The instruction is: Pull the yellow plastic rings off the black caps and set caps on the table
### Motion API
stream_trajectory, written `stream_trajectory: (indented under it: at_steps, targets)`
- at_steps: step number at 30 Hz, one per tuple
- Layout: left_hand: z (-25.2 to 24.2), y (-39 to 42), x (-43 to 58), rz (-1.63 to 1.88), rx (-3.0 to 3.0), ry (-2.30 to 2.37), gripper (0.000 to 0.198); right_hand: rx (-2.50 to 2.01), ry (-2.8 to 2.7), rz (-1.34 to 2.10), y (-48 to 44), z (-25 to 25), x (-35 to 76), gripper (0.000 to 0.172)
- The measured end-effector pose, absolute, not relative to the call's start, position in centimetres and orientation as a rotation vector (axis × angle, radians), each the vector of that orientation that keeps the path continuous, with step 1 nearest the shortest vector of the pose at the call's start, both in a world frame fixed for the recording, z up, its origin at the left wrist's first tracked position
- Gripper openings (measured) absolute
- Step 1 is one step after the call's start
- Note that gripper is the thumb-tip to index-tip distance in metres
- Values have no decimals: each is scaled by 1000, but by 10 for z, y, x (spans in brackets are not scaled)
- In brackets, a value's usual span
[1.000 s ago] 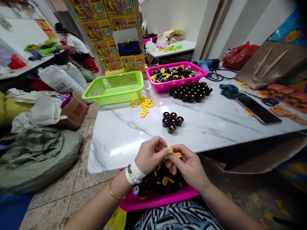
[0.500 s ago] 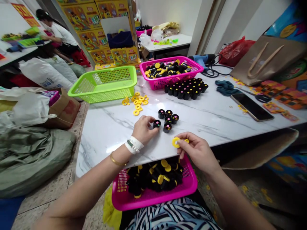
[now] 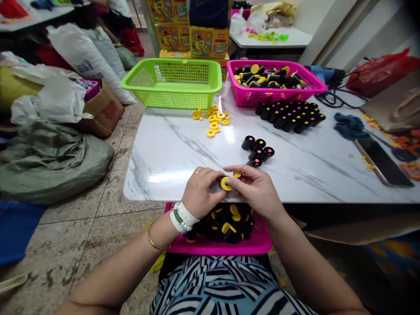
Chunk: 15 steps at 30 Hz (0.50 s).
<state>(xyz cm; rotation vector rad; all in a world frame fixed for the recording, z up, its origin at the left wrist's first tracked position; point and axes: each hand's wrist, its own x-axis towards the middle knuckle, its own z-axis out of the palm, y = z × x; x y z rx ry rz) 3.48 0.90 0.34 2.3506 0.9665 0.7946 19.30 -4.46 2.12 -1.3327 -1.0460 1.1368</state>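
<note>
Above the table's front edge my two hands meet. My left hand is closed around a small black cup, mostly hidden by the fingers. A yellow ring-shaped cap lies over the cup's mouth, pinched by my right hand; whether it is pressed on, I cannot tell. A second yellow piece shows between my right fingers. Just beyond stand several black cups with pink or yellow dots inside. More yellow ring caps lie in a loose pile farther back.
Below the table edge, a pink basket holds capped black cups. At the back stand a green basket and another pink basket of capped cups. Rows of black cups stand before it. A phone lies right.
My left hand has taken a black cup from the group and drawn it toward me. My right hand has brought the yellow cap over to it. The view has tilted down and turned left.
</note>
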Motion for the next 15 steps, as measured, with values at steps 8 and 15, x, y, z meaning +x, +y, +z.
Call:
stream_trajectory:
  at_steps: [8, 15]
  targets:
    - [-2, 7, 32, 817, 2372, 965, 23, -1529, -866, 1067, -41, 16, 188, 37]
    - [0, 7, 32, 767, 2388, 978, 18, -1492, -966, 1210, -37, 14, 189, 36]
